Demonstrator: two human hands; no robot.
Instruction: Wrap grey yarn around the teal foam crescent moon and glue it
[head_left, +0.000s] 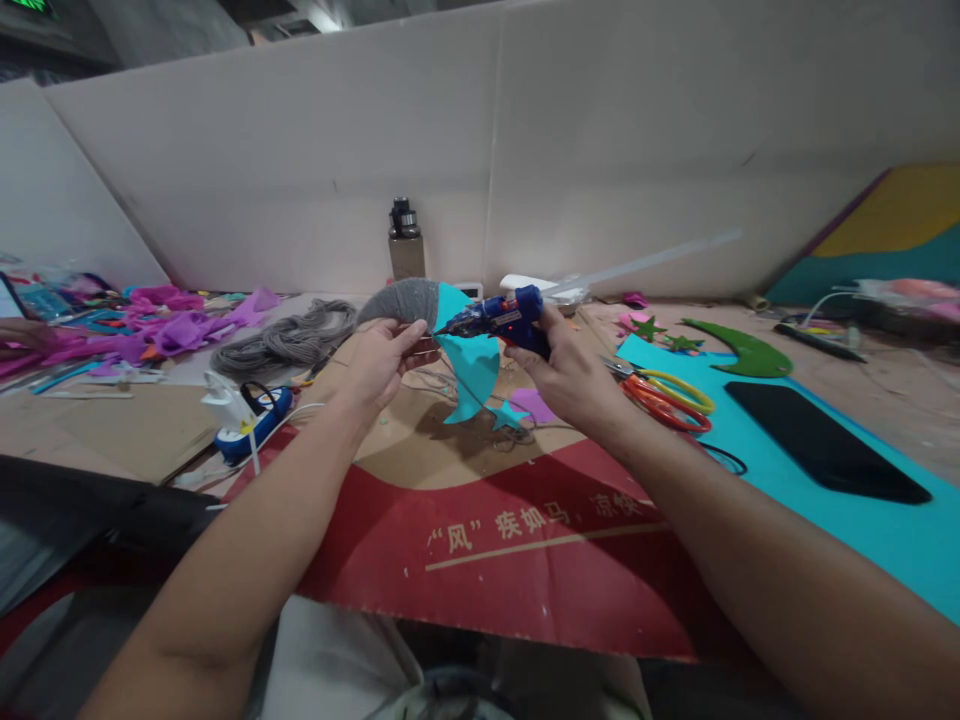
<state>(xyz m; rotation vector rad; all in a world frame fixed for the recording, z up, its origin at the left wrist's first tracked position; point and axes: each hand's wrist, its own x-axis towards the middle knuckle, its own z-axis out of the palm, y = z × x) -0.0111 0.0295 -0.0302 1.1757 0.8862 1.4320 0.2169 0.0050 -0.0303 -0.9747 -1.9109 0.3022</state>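
Observation:
My left hand is closed on a crescent moon shape, whose left part is wound with grey yarn and whose right part is bare turquoise. In my right hand is a blue hot glue gun, its nozzle touching or very close to the crescent near my left fingertips. A long clear glue stick sticks out of the gun's back. Below the crescent, a small turquoise star lies by loose grey yarn on the cardboard.
A grey yarn skein and a blue power strip lie left, with purple scraps beyond. On the right are orange and yellow-handled scissors, a black phone, a green crescent and green stars. A white board stands behind.

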